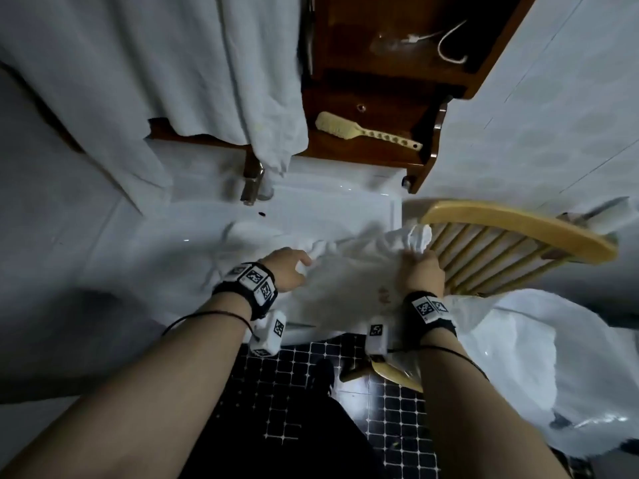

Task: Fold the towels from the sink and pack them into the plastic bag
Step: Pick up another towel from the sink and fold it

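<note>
A white towel (352, 274) is stretched between my two hands over the front edge of the white sink (311, 205). My left hand (287, 269) grips its left edge, fingers closed on bunched cloth. My right hand (423, 271) pinches its right edge beside the chair back. More white cloth (256, 233) lies in the sink basin behind the towel. A white plastic bag (518, 357) sits open on the wooden chair (518, 229) at the right, below my right forearm.
A faucet (252, 183) stands at the sink's back. Large white towels (173, 63) hang over a dark wooden shelf (380, 143) holding a brush (366, 133). Dark tiled floor (294, 392) lies below. A white wall (553, 98) is at the right.
</note>
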Demonstrator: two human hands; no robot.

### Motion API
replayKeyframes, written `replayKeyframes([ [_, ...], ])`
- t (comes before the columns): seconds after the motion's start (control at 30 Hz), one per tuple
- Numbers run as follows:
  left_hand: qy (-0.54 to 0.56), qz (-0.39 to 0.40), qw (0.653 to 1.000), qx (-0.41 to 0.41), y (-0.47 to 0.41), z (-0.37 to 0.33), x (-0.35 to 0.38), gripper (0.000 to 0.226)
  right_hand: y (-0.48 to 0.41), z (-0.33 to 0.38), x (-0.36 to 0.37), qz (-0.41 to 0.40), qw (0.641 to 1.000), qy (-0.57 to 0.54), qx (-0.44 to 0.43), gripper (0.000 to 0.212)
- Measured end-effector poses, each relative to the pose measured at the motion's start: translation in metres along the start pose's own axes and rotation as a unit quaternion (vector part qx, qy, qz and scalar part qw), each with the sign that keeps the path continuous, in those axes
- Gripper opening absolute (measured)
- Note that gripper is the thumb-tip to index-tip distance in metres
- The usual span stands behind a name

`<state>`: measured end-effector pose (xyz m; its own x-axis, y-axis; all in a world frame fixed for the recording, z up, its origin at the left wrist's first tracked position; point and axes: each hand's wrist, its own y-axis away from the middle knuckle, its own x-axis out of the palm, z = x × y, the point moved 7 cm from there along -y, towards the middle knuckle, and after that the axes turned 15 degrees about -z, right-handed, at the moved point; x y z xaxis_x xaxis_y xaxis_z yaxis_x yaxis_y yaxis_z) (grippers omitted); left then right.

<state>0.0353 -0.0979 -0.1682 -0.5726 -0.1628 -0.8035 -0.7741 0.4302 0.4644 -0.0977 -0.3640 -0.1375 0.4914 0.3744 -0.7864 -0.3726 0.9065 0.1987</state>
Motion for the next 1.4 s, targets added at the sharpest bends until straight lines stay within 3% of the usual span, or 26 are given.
replayKeyframes([
  [0.23, 0.114, 0.073, 0.987, 0.086, -0.015, -0.064, 0.062, 0.073, -0.017, -0.018, 0.003, 0.005, 1.0, -0.024, -0.018, 0.044],
  [0.33, 0.091, 0.106, 0.982, 0.13, -0.032, -0.078, 0.098, 0.047, -0.017, -0.017, 0.005, 0.053, 0.998, -0.018, -0.037, 0.03],
  [0.43, 0.033, 0.099, 0.981, 0.161, -0.026, -0.106, 0.092, 0.045, -0.013, -0.015, 0.016, 0.146, 0.986, 0.035, -0.069, 0.038],
  [0.53, 0.066, 0.108, 0.984, 0.122, -0.031, -0.108, 0.09, 0.043, -0.001, -0.019, 0.037, 0.249, 0.962, 0.077, -0.083, 0.068],
  [0.6, 0.098, 0.127, 0.982, 0.099, -0.033, -0.1, 0.093, 0.03, 0.003, -0.015, 0.043, 0.258, 0.962, 0.026, -0.08, 0.066],
  [0.67, 0.193, 0.147, 0.97, 0.012, -0.028, -0.093, 0.091, 0.029, 0.005, -0.006, 0.049, 0.251, 0.964, -0.02, -0.083, 0.062],
  [0.73, 0.312, 0.178, 0.93, -0.077, -0.025, -0.079, 0.095, 0.022, 0.011, 0.005, 0.057, 0.253, 0.961, -0.044, -0.099, 0.068],
  [0.8, 0.343, 0.167, 0.915, -0.134, -0.021, -0.054, 0.087, 0.025, 0.024, 0.018, 0.065, 0.271, 0.953, -0.066, -0.122, 0.08],
  [0.9, 0.325, 0.086, 0.925, -0.176, -0.03, 0.002, 0.067, 0.043, 0.043, 0.036, 0.084, 0.286, 0.945, -0.072, -0.143, 0.084],
  [1.0, 0.348, -0.03, 0.914, -0.205, -0.043, 0.055, 0.041, 0.063, 0.062, 0.046, 0.121, 0.332, 0.936, -0.068, -0.093, 0.093],
  [1.07, 0.312, -0.08, 0.931, -0.174, -0.047, 0.074, 0.028, 0.055, 0.075, 0.038, 0.154, 0.38, 0.922, -0.036, -0.067, 0.084],
  [1.13, 0.253, -0.099, 0.959, -0.082, -0.05, 0.068, 0.017, 0.031, 0.076, 0.029, 0.169, 0.36, 0.928, 0.007, -0.095, 0.068],
  [1.2, 0.206, -0.077, 0.975, -0.003, -0.055, 0.058, 0.019, 0.032, 0.064, 0.025, 0.164, 0.24, 0.964, 0.018, -0.113, 0.047],
  [1.27, 0.197, -0.013, 0.98, 0.023, -0.055, 0.047, 0.036, 0.039, 0.057, 0.012, 0.147, 0.127, 0.988, 0.009, -0.082, 0.046],
  [1.33, 0.179, 0.061, 0.982, 0.027, -0.052, 0.036, 0.058, 0.043, 0.06, -0.003, 0.141, 0.109, 0.993, 0.03, -0.033, 0.055],
  [1.4, 0.15, 0.113, 0.982, 0.023, -0.047, 0.03, 0.076, 0.051, 0.064, -0.018, 0.151, 0.156, 0.986, 0.055, -0.002, 0.064],
])
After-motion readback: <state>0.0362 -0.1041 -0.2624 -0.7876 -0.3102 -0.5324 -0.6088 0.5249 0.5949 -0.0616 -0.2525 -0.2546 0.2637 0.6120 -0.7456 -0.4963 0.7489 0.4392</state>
